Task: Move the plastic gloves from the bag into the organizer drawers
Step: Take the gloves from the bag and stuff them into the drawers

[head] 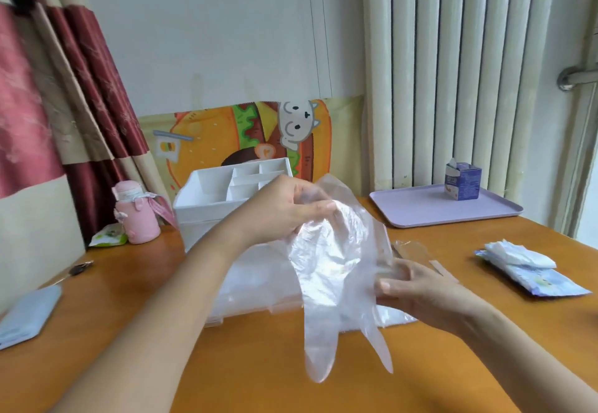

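A clear plastic glove (333, 286) hangs above the orange table, its fingers pointing down. My left hand (284, 208) pinches the glove's cuff at the top. My right hand (417, 286) grips the clear plastic bag (404, 250) lying on the table to the right of the glove. Behind the glove stands the white organizer (207, 205), with open compartments on top and translucent drawers (252, 286) in front, partly hidden by my left arm and the glove.
A pink bottle (136, 215) and a small green packet (108, 234) stand left of the organizer. A lilac tray (420, 211) with a blue carton (462, 182) sits at the back right. A wipes packet (530, 270) lies at the right, a pale blue pouch (26, 315) at the left edge.
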A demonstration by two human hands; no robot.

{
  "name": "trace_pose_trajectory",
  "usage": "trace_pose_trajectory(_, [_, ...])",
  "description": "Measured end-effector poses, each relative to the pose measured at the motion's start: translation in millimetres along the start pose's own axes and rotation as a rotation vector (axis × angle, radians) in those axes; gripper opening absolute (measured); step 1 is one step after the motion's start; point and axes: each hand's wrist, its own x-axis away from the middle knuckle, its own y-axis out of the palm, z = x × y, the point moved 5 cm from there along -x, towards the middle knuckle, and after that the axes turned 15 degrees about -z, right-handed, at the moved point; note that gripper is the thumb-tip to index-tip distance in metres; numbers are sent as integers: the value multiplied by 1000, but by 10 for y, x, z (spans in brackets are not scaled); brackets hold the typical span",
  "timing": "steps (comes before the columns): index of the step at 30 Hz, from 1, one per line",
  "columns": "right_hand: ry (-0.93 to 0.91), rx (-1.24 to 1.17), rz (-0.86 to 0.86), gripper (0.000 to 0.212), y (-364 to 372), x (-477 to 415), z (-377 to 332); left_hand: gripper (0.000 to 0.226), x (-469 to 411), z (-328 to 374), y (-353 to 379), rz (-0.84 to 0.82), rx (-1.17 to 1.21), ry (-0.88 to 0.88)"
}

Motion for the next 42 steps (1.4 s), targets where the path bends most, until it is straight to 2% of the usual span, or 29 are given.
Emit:
trace_pose_trajectory(2, [23, 15, 40, 43, 99, -96, -9, 23, 108, -80, -169, 79, -24, -35])
trace_pose_trajectory(6, [-47, -138, 218, 15, 133, -312, -210, 33, 374, -424, -454, 268, -35, -104])
trace_pose_trajectory(9, [9, -116, 352, 6, 96, -486, -353, 38, 536, -774, -540, 441, 4, -216])
trace_pose_trajectory(11, [70, -30, 415, 10, 69, -643, -401, 37, 640, -1007, -556, 516, 8, -298])
trace_pose_trajectory(14, [146, 141, 551, 20, 23, -860, -430, 36, 750, -1274, -568, 581, -114, -427])
trace_pose_trajectory(16, [195, 311, 612, 25, 27, -1022, -431, 37, 831, -1417, -599, 593, -212, -524])
trace_pose_trajectory(19, [318, 691, 664, 36, 69, -1200, -418, 31, 901, -1511, -583, 555, -307, -612])
trace_pose_trajectory(22, [394, 904, 736, 50, 118, -1334, -411, 27, 877, -1534, -559, 510, -404, -695])
trace_pose_trajectory(24, [457, 1010, 785, 48, 163, -1362, -433, 23, 809, -1583, -531, 473, -436, -742])
trace_pose_trajectory(26, [486, 1151, 828, 34, 249, -1324, -503, 20, 735, -1632, -492, 434, -472, -770])
trace_pose_trajectory(28, [457, 1315, 877, 29, 372, -1262, -594, 15, 692, -1662, -456, 403, -491, -795])
trace_pose_trajectory(29, [382, 1337, 890, 27, 452, -1250, -642, 16, 683, -1675, -443, 389, -500, -809])
trace_pose_trajectory(31, [254, 1249, 818, 16, 614, -1268, -698, 21, 685, -1691, -413, 359, -518, -839])
trace_pose_trajectory(32, [258, 1213, 733, 18, 667, -1324, -687, 22, 692, -1698, -403, 343, -524, -854])
trace_pose_trajectory(34, [397, 1166, 482, 32, 766, -1520, -570, 21, 714, -1703, -401, 311, -534, -886])
trace_pose_trajectory(36, [588, 1106, 267, 37, 803, -1730, -377, 19, 736, -1688, -428, 290, -561, -931])
trace_pose_trajectory(39, [780, 1083, 105, 37, 786, -1909, -170, 25, 751, -1671, -464, 257, -590, -981])
trace_pose_trajectory(42, [847, 1103, -3, 49, 799, -1967, -105, 28, 730, -1658, -441, 194, -642, -993])
